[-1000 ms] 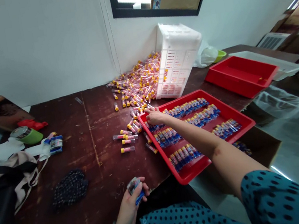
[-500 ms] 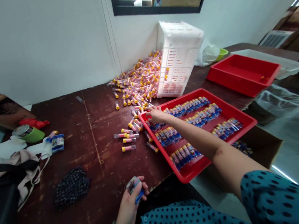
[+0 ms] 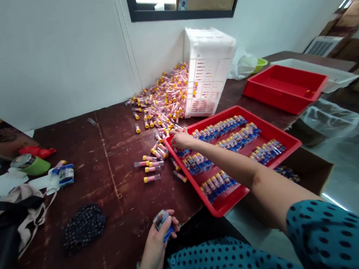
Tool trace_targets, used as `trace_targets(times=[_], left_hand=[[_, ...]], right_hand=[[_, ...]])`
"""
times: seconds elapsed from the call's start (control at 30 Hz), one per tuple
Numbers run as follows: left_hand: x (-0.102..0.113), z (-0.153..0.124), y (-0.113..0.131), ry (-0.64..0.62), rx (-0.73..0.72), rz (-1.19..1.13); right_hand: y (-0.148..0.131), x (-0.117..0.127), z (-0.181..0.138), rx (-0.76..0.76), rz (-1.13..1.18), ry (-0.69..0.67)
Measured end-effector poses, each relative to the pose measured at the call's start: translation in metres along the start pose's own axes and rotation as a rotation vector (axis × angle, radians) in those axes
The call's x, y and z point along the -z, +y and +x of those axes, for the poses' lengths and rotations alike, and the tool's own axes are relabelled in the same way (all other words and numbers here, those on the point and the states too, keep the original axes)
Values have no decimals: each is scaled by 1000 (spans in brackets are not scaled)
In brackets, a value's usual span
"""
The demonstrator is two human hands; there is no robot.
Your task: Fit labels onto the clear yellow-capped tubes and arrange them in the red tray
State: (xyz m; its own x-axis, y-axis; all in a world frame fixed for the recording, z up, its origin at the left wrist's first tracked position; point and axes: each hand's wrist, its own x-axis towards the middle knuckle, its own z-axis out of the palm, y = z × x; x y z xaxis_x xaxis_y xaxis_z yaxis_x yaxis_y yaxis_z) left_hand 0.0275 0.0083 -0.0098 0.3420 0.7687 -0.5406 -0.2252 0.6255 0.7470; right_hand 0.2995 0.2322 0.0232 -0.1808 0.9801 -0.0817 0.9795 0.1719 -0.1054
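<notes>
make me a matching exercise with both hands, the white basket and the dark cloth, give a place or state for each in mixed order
Column one
1. Left hand
2. Right hand
3. White basket
4. Dark cloth

Column two
A. Crumpled on the table
B. At the left corner of the filled red tray
C. Holding a small, partly blue bundle
D. Tilted, beside the heap of yellow-capped tubes

Pairs: 1-C, 2-B, 3-D, 4-A
</notes>
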Motion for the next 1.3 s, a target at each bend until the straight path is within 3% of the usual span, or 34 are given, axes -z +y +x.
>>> trace_targets(times=[0.23,0.6,0.93,1.13,1.3], left_hand=[[-4,-3,1,-12,-21,16],[6,-7,-2,7,-27,22],[6,-6,-5,7,-19,32],[-5,0,11,20,-119,76],[-16,10,28,-13,-159,116]], right_hand=[[-4,0,10,-8,-24,-47],[9,3,-10,-23,-12,39],[7,-5,-6,21,-29,-36],[7,6,-16,19,-3,-13],[1,5,-34,117,-5,-44]])
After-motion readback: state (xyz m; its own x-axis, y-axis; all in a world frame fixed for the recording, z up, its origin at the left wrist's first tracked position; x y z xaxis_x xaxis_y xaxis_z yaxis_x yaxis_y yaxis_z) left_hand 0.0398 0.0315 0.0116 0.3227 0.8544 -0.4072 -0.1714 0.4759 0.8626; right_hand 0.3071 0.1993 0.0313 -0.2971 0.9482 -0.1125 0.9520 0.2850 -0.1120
